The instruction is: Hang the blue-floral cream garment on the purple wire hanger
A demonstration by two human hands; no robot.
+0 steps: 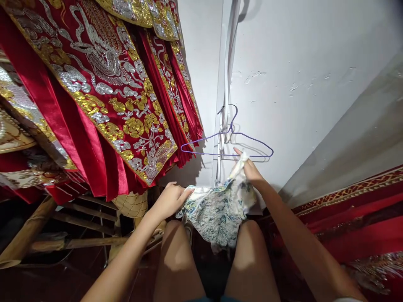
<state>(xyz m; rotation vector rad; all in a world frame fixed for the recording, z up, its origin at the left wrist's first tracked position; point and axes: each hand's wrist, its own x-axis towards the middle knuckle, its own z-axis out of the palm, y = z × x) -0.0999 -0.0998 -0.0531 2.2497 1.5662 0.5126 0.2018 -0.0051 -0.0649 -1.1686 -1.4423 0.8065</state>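
Note:
A crumpled, patterned garment [217, 214] in white, green and blue hangs between my two hands, above the knees. My left hand [171, 199] is closed on its left edge, thumb on top. At the upper right corner, my right hand [250, 167] pinches the cloth, with one finger stretched toward the wall. Just above and behind the garment, a purple hanger [226, 134] hangs by its hook against white cables. The fingertips of my right hand are close to the hanger's lower bar; whether they touch it I cannot tell. The garment's exact kind is unclear from its folds.
Red embroidered garments [126, 96] with gold and silver patterns hang at the left. Below them stand a bamboo frame [85, 243] and a woven basket [134, 203]. White cables [227, 63] run down the white wall [299, 63]. More red fabric [362, 230] lies at the right.

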